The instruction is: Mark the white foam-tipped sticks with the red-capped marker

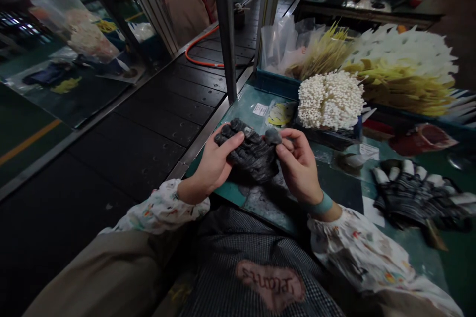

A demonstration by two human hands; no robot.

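A dark grey work glove [255, 158] is held between my two hands, over the near edge of the green worktop. My left hand [219, 156] is closed on the glove's left side, its thumb lying across the top by the finger ends. With thumb and fingertips, my right hand [299, 163] pinches the rounded grey tip of one glove finger at the right. To the right, striped black gloves [412, 193] with white fingertips lie on the worktop. Just beyond my hands stands a bundle of small white-tipped stems [330, 99].
A dark slatted conveyor [148, 129] runs along the left, with a metal post [226, 29] at its edge. Blue bins hold yellow stems [330, 49] and white petal-like pieces [405, 54]. A red container [420, 138] lies at the right. A person [186, 0] is across the conveyor.
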